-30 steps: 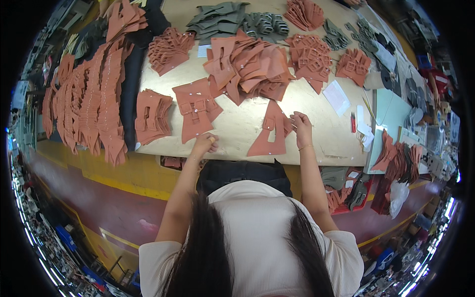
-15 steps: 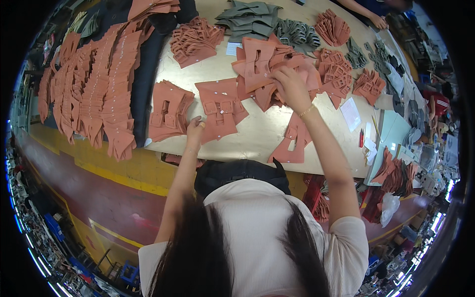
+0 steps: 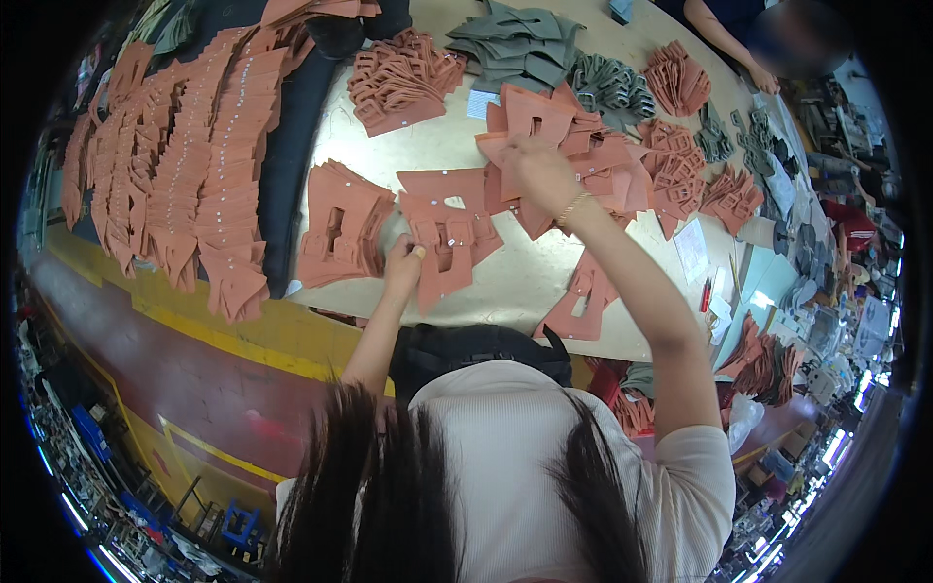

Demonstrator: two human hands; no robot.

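Note:
My left hand (image 3: pixel 401 267) pinches the left edge of an orange cut piece (image 3: pixel 445 275) with a slot in it, thumb on top. Beneath and behind it lies another orange piece (image 3: pixel 428 183) on the table. My right hand (image 3: pixel 541 177), a thin bracelet at its wrist, has its fingers closed at the edge of a loose heap of orange cut pieces (image 3: pixel 622 185); the fingertips are partly hidden, and a slotted piece (image 3: pixel 540 117) lies just beyond them. Left of my left hand is a fanned stack of orange slotted pieces (image 3: pixel 335 228).
Long rows of orange pieces (image 3: pixel 180 165) lie on dark cloth at the left. Grey-green pieces (image 3: pixel 515 44) and more orange bundles (image 3: pixel 403 83) sit at the back. Near the right are a paper sheet (image 3: pixel 691 249) and a red pen (image 3: pixel 706 294). Another person's hand (image 3: pixel 765 80) rests at the far right.
My left hand has shifted slightly right, and the slotted piece it holds now lies lower over the other piece. My right hand has moved left along the heap. The whole view has shifted a little.

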